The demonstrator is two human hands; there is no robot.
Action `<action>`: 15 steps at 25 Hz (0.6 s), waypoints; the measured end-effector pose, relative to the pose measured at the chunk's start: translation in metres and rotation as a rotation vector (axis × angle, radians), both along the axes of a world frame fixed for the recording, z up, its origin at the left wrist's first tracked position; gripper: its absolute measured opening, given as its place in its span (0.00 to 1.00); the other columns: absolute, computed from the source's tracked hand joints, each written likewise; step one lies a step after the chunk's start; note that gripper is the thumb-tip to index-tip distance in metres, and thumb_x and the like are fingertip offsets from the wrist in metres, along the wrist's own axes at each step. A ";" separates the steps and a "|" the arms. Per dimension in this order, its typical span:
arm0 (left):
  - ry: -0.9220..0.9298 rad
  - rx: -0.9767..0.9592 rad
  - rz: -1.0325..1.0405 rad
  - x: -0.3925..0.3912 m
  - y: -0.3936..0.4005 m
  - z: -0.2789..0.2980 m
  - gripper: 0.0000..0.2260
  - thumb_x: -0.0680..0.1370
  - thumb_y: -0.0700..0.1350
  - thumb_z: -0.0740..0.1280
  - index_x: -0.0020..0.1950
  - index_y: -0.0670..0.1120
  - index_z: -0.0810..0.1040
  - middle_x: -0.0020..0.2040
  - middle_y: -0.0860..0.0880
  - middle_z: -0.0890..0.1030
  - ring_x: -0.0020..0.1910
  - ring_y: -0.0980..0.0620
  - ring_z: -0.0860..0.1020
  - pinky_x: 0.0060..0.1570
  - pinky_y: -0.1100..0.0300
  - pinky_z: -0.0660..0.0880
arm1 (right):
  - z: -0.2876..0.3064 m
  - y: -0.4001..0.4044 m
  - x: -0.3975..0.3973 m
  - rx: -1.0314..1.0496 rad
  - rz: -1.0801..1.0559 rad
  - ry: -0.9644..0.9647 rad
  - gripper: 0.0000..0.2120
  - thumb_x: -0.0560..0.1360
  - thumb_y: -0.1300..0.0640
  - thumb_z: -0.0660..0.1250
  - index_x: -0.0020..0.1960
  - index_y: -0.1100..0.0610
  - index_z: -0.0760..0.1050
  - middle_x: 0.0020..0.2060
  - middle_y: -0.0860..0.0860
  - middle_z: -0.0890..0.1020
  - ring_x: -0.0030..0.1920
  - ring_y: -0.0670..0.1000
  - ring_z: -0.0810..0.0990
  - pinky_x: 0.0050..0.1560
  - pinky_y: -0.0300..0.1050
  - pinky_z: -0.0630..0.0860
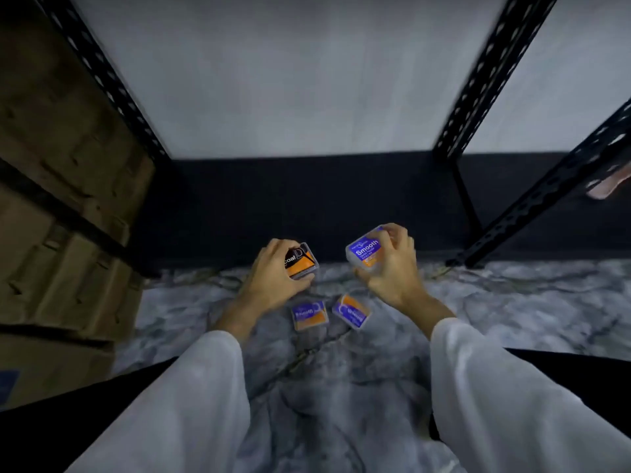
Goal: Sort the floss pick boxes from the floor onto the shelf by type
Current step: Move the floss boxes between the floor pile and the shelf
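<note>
Sleeves: our 2 white sleeves (191,401) fill the near foreground, with marbled floor (341,387) bare between them.
Left hand: our left hand (273,278) is clenched around the black-and-orange box (302,261), fingers over its top edge, thumb under its near edge.
Right hand: our right hand (392,264) grips the purple "Smooth" box (365,252), fingertips curled over its far corner; it is lifted and tilted.
Floor boxes: 2 more purple boxes lie just below our knuckles, one (309,315) nearer the left thumb, the other (351,311) under the right wrist, close together, whether touching we cannot tell.
Open room: dark clear floor beyond the fingertips, between the black shelf uprights (478,107).
Obstacles: cardboard cartons (61,199) stand well left of the left hand; a slanted black rail (546,196) crosses right of the right hand.
</note>
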State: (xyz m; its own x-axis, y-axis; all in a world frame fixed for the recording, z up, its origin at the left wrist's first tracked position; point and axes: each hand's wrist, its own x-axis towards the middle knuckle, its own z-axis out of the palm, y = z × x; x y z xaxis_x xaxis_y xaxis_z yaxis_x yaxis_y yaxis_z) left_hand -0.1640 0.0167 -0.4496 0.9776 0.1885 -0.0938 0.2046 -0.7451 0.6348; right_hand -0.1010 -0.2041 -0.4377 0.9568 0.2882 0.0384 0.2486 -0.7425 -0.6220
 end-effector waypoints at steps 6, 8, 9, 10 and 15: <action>0.243 -0.070 -0.024 0.002 -0.005 -0.115 0.26 0.65 0.51 0.77 0.59 0.50 0.71 0.55 0.51 0.71 0.55 0.49 0.73 0.53 0.54 0.73 | -0.124 -0.002 -0.004 -0.143 0.043 0.178 0.28 0.66 0.40 0.69 0.59 0.56 0.71 0.59 0.56 0.68 0.59 0.58 0.69 0.62 0.53 0.70; 0.286 -0.093 -0.028 0.001 -0.008 -0.138 0.27 0.65 0.52 0.78 0.58 0.50 0.71 0.55 0.52 0.70 0.54 0.50 0.73 0.52 0.53 0.74 | -0.151 0.001 -0.007 -0.183 0.077 0.218 0.28 0.68 0.41 0.70 0.60 0.56 0.70 0.59 0.57 0.68 0.58 0.59 0.68 0.61 0.55 0.70; 0.294 -0.096 -0.033 0.000 -0.009 -0.146 0.27 0.64 0.54 0.78 0.58 0.51 0.70 0.54 0.52 0.70 0.53 0.50 0.73 0.52 0.52 0.75 | -0.162 0.002 -0.008 -0.194 0.085 0.225 0.28 0.68 0.41 0.70 0.60 0.56 0.70 0.59 0.57 0.68 0.58 0.59 0.69 0.61 0.55 0.70; 0.295 -0.094 -0.039 0.001 -0.010 -0.154 0.27 0.64 0.55 0.78 0.57 0.51 0.70 0.54 0.52 0.71 0.53 0.50 0.74 0.51 0.50 0.75 | -0.170 0.003 -0.009 -0.204 0.088 0.231 0.27 0.68 0.42 0.71 0.60 0.57 0.70 0.59 0.58 0.68 0.58 0.60 0.69 0.61 0.56 0.70; 0.311 -0.037 -0.049 0.000 -0.014 -0.176 0.25 0.66 0.55 0.77 0.57 0.50 0.70 0.55 0.52 0.72 0.52 0.51 0.73 0.47 0.53 0.75 | -0.198 0.001 -0.012 -0.259 0.134 0.275 0.30 0.66 0.43 0.71 0.61 0.59 0.69 0.60 0.60 0.68 0.59 0.63 0.69 0.63 0.58 0.68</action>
State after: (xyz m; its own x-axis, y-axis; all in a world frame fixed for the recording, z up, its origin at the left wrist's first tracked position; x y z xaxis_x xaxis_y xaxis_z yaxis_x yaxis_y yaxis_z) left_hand -0.1636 0.0025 -0.6261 0.9088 0.1331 -0.3955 0.3578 -0.7364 0.5742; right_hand -0.1133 -0.2034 -0.6357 0.8748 0.3774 -0.3039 0.2042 -0.8559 -0.4750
